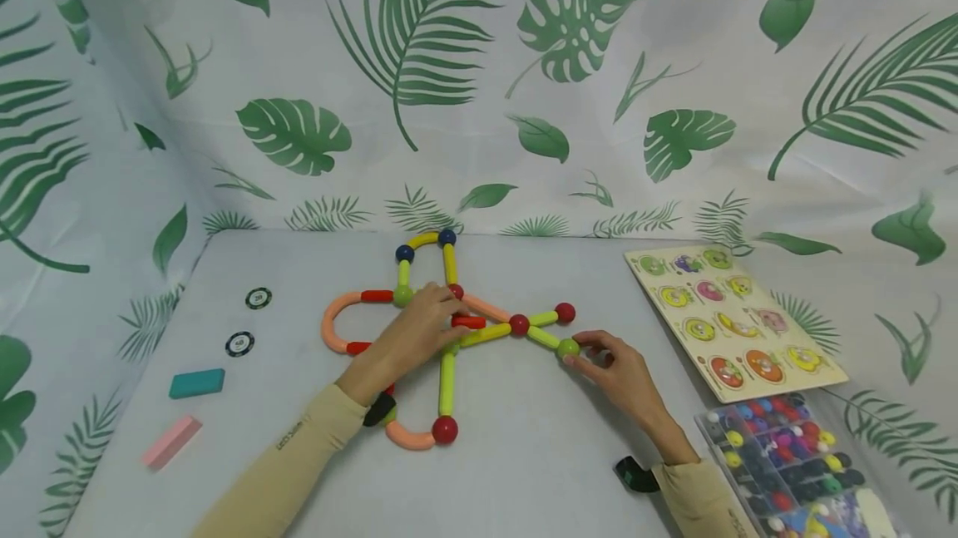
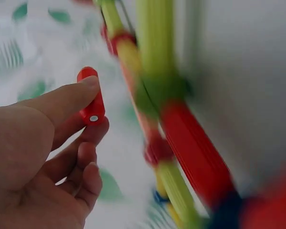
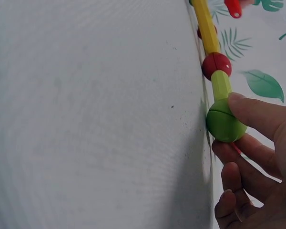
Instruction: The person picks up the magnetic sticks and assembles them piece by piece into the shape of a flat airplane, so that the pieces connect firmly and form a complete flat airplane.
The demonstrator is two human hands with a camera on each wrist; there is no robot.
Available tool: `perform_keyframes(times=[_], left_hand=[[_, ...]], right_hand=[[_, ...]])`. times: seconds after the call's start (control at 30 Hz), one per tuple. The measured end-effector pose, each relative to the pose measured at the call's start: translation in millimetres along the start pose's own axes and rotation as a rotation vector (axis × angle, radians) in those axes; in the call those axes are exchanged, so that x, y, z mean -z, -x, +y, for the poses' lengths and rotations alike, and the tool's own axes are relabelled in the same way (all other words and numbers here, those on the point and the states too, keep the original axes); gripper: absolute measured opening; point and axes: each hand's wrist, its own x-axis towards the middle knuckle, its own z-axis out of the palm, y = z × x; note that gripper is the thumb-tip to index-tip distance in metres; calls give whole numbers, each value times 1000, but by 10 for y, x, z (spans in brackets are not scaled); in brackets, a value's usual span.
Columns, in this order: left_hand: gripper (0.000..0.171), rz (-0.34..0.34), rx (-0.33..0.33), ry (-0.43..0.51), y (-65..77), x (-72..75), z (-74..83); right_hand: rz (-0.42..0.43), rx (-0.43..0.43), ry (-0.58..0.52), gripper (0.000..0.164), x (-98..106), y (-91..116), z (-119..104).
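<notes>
A flat figure of magnetic rods and balls lies on the table in the head view, with loops at its left and two short arms at its right. My left hand point(image 1: 419, 326) pinches a short red magnetic rod point(image 2: 98, 106) between thumb and fingers, above the figure. That rod's pale round end shows in the left wrist view. With thumb and fingertips, my right hand point(image 1: 619, 373) grips a green ball point(image 3: 224, 125) at the tip of the lower right arm. A light green rod point(image 3: 221, 85) joins that ball to a red ball point(image 1: 519, 324). The left hand covers part of the figure's middle.
A wooden fruit puzzle board point(image 1: 711, 347) lies at the right, above a clear compartment box point(image 1: 707, 417) of beads. Two poker chips point(image 1: 259, 298), a teal block point(image 1: 197, 383) and a pink block point(image 1: 172, 442) lie at the left. A leaf-print cloth point(image 1: 464, 172) stands behind the table.
</notes>
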Motion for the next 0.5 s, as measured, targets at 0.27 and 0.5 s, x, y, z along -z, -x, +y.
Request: perform_keyframes(times=[0.27,0.5], left_hand=[[25,-222,-133,-98,-251,-337,465],[18,-369,-72,-133,-296,-490,588]], right_hand=[[-8,-1,-11,38,1,15,-1],[-10,-4,-14,38,20,14,-24]])
